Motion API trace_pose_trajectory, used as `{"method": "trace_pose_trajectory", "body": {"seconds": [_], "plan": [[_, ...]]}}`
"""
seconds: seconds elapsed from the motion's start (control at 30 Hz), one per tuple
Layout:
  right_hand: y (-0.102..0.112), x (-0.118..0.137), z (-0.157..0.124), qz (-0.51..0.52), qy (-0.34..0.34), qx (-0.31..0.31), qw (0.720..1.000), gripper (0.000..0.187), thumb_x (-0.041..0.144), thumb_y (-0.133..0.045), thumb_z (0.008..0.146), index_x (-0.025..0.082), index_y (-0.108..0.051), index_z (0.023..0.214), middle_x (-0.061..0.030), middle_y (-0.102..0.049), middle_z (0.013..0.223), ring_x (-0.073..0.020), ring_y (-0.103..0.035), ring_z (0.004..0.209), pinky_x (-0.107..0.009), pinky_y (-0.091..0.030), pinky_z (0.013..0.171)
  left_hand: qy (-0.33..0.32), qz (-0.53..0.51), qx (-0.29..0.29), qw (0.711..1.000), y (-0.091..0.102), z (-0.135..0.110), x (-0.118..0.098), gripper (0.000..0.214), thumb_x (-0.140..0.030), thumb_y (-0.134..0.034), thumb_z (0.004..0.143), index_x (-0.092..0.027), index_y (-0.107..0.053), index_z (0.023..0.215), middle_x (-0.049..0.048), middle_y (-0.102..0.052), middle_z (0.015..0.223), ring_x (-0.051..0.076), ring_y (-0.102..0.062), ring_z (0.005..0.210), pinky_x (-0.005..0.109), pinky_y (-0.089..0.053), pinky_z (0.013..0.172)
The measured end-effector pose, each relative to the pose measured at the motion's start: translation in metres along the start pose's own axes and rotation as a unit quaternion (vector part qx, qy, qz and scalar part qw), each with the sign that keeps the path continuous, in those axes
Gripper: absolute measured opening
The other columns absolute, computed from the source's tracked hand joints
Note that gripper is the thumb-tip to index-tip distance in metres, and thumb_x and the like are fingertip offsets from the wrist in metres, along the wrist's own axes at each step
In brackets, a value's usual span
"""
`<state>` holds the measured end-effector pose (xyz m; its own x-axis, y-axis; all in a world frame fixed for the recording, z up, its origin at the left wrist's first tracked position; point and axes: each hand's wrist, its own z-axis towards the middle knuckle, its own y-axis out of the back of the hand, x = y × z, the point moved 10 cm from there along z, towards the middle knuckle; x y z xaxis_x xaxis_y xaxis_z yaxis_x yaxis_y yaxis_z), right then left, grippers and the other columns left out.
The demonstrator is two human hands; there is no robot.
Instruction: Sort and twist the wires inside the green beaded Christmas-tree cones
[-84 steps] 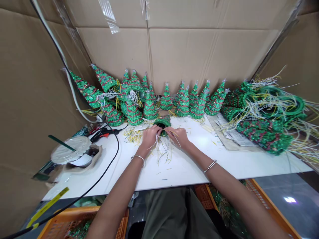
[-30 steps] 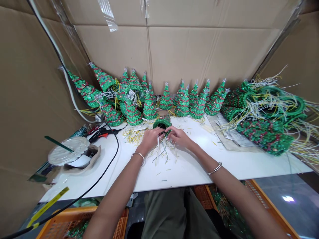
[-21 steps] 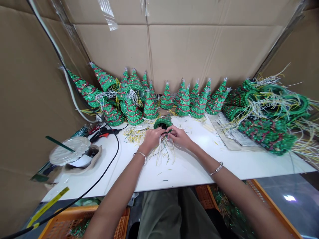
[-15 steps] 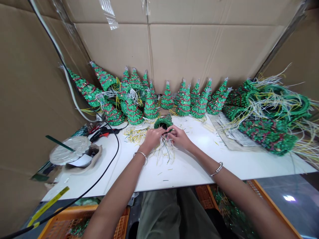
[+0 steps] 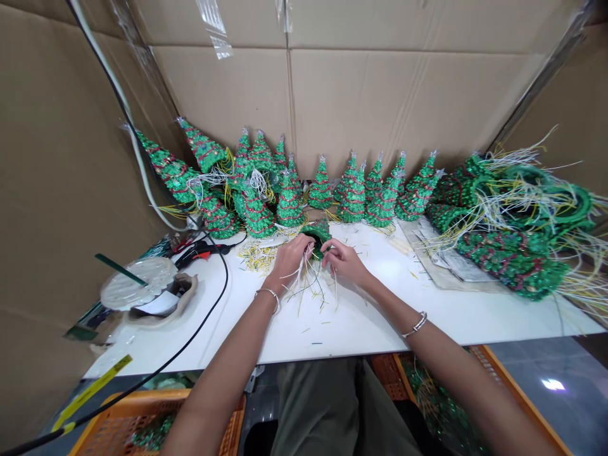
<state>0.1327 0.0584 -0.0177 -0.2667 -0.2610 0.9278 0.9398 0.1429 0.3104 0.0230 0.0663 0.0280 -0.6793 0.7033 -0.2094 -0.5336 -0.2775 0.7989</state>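
A small green tinsel Christmas tree (image 5: 317, 229) lies on its side at the middle of the white table, its hollow base facing me. White and yellow wires (image 5: 308, 278) spill from that base onto the table. My left hand (image 5: 291, 258) is at the left of the opening, fingers closed on a bunch of these wires. Just right of the opening is my right hand (image 5: 346, 261), its thumb and fingers pinched together by a wire end. What sits between those fingertips is too small to make out.
Decorated trees (image 5: 351, 196) stand along the cardboard wall (image 5: 356, 101). More trees with long wires (image 5: 513, 253) are piled at right. A red-black glue gun (image 5: 196, 253), a lidded tub (image 5: 142, 285) and a black cable (image 5: 209, 307) lie left. Orange crates (image 5: 118, 418) sit below.
My hands have moved apart at the tree's opening. The left has shifted slightly up and left with wires in it, and the wires fan out more to the left.
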Motion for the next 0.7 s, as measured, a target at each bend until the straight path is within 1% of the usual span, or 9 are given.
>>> {"method": "trace_pose_trajectory", "body": {"seconds": [0.13, 0.23, 0.33, 0.4, 0.47, 0.57, 0.7], "plan": [[0.006, 0.009, -0.001, -0.108, 0.041, -0.011, 0.993, 0.015, 0.022, -0.042, 0.085, 0.023, -0.051, 0.097, 0.0050, -0.063, 0.064, -0.0098, -0.050, 0.046, -0.021, -0.038, 0.051, 0.009, -0.023, -0.044, 0.999, 0.003, 0.003, 0.003, 0.025, -0.028, -0.034, 0.098, -0.018, -0.057, 0.102, 0.0056, -0.063, 0.100, 0.014, -0.061, 0.084, 0.023, -0.043, 0.068], [0.009, 0.014, -0.002, -0.142, 0.053, -0.018, 0.988, 0.015, 0.023, -0.041, 0.087, 0.023, -0.051, 0.098, 0.0047, -0.063, 0.064, -0.0101, -0.050, 0.047, -0.021, -0.037, 0.052, 0.006, -0.036, -0.043, 0.998, -0.002, 0.003, 0.005, 0.025, -0.028, -0.035, 0.098, -0.019, -0.057, 0.105, 0.0030, -0.066, 0.094, 0.014, -0.063, 0.080, 0.024, -0.044, 0.069], [0.012, 0.016, -0.002, -0.152, 0.052, -0.025, 0.987, 0.015, 0.023, -0.041, 0.087, 0.024, -0.051, 0.098, 0.0050, -0.063, 0.063, -0.0104, -0.050, 0.048, -0.021, -0.037, 0.053, 0.014, -0.028, -0.033, 0.999, -0.007, 0.002, 0.007, 0.025, -0.029, -0.037, 0.098, -0.020, -0.059, 0.106, 0.0011, -0.069, 0.086, 0.014, -0.064, 0.075, 0.024, -0.043, 0.066], [0.012, 0.016, -0.003, -0.148, 0.051, -0.029, 0.987, 0.016, 0.022, -0.041, 0.086, 0.024, -0.051, 0.098, 0.0053, -0.062, 0.062, -0.0106, -0.050, 0.048, -0.021, -0.037, 0.053, 0.002, -0.024, -0.022, 0.999, -0.009, 0.001, 0.004, 0.023, -0.027, -0.040, 0.097, -0.021, -0.061, 0.104, 0.0016, -0.070, 0.088, 0.015, -0.065, 0.077, 0.025, -0.044, 0.068], [0.013, 0.016, -0.003, -0.130, 0.050, -0.033, 0.990, 0.015, 0.022, -0.042, 0.085, 0.024, -0.051, 0.097, 0.0056, -0.061, 0.060, -0.0106, -0.050, 0.048, -0.021, -0.037, 0.052, -0.025, -0.023, -0.002, 0.999, -0.012, -0.001, -0.003, 0.021, -0.024, -0.043, 0.095, -0.021, -0.062, 0.102, 0.0021, -0.071, 0.092, 0.016, -0.065, 0.082, 0.026, -0.044, 0.071], [0.011, 0.013, -0.002, -0.070, 0.041, -0.026, 0.996, 0.012, 0.024, -0.043, 0.084, 0.023, -0.050, 0.095, 0.0061, -0.059, 0.059, -0.0102, -0.048, 0.045, -0.021, -0.037, 0.049, -0.047, -0.003, 0.021, 0.999, -0.014, -0.003, -0.010, 0.018, -0.025, -0.050, 0.092, -0.020, -0.064, 0.102, 0.0028, -0.071, 0.095, 0.018, -0.064, 0.086, 0.028, -0.043, 0.071], [0.008, 0.007, 0.000, 0.011, 0.021, -0.011, 1.000, 0.012, 0.028, -0.046, 0.083, 0.023, -0.048, 0.093, 0.0068, -0.058, 0.058, -0.0097, -0.047, 0.041, -0.021, -0.037, 0.044, -0.061, 0.018, 0.035, 0.997, -0.013, -0.003, -0.014, 0.018, -0.028, -0.050, 0.093, -0.020, -0.066, 0.097, 0.0025, -0.070, 0.086, 0.017, -0.062, 0.079, 0.028, -0.039, 0.065]]}}
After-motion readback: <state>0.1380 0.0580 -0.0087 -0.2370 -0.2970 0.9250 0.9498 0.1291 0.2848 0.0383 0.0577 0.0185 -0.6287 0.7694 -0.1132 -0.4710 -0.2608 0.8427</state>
